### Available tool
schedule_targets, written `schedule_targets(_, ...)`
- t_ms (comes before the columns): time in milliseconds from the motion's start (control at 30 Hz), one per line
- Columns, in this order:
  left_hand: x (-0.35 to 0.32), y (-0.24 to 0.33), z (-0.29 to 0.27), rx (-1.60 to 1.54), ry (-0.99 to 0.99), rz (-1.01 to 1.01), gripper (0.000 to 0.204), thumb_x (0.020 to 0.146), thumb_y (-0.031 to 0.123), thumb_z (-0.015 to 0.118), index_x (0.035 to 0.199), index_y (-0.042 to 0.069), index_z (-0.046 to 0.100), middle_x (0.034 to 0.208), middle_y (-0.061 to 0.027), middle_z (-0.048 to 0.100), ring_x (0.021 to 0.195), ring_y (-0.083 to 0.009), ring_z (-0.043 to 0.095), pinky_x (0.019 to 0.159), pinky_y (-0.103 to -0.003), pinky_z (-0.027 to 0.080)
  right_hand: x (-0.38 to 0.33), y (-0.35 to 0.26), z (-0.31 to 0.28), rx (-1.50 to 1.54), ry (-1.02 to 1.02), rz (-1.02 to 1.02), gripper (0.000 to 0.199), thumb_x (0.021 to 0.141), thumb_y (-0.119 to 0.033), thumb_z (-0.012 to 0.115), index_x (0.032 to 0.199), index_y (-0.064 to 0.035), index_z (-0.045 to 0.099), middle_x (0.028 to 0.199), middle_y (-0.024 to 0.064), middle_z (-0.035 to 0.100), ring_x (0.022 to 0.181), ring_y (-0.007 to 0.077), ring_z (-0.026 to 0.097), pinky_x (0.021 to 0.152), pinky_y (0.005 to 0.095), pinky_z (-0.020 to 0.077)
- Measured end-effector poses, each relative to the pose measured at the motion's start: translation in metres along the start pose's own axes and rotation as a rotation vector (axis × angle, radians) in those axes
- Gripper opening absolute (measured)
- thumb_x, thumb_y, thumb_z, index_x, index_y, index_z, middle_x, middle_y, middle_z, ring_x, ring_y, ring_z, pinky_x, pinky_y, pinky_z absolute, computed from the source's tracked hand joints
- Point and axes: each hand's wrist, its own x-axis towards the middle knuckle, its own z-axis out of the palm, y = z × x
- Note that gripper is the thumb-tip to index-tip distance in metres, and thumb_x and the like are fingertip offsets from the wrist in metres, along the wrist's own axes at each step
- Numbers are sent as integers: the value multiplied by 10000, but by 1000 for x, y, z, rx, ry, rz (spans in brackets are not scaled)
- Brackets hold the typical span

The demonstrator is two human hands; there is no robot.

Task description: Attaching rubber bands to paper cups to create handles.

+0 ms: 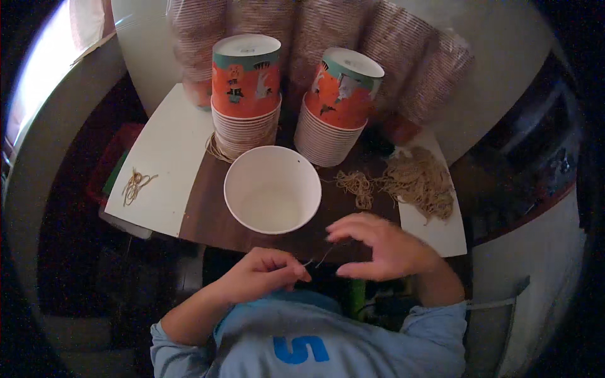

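1. The open white paper bowl (272,189) stands upright on the dark brown strip of the small table (208,217), and everything else I place from it; its mouth faces up and its inside looks bare.
2. Just below the bowl, off the table's near edge, the person's left hand (261,274) is closed, thumb and forefinger pinched on one end of a thin pale piece of string (320,257); the other fingers are curled in.
3. Below and to the right of the bowl, the right hand (381,247) is half spread, its fingers loosely arched; its thumb and forefinger meet the string's other end, though I cannot tell how firmly they nip it.
4. The string runs between the two hands, near the bowl's lower right rim and apart from it.
5. Behind the bowl stand two stacks of nested paper bowls, turned upside down, printed in orange and teal; the left stack (246,94) is upright, just behind the bowl's far rim; the right stack (334,110) tilts to the right.
6. To the right of the bowl lies a loose tan heap of cut strings (419,181), with a smaller clump (357,186) between heap and bowl.
7. Far to the left of the bowl, a little tangle of yellowish string (135,184) lies on the table's white part.
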Motion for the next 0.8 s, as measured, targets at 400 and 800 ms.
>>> schedule_targets(400, 5, -22, -2, -141, 42, -137, 290, 919, 288, 488, 925, 38, 635, 809, -34, 634, 647, -75, 521, 590, -204, 413, 15, 6, 70, 223, 124, 58, 239, 754, -86, 666, 972, -18, 596, 891, 108, 597, 784, 227, 608, 660, 315, 503)
schedule_targets(800, 0, -41, -5, -298, 77, -157, 264, 910, 252, 523, 1014, 29, 619, 830, -43, 643, 663, -76, 561, 590, -194, 440, 9, 14, 79, 103, 285, -46, 97, 755, 3, 651, 846, -19, 625, 799, 90, 615, 723, 200, 607, 626, 285, 491)
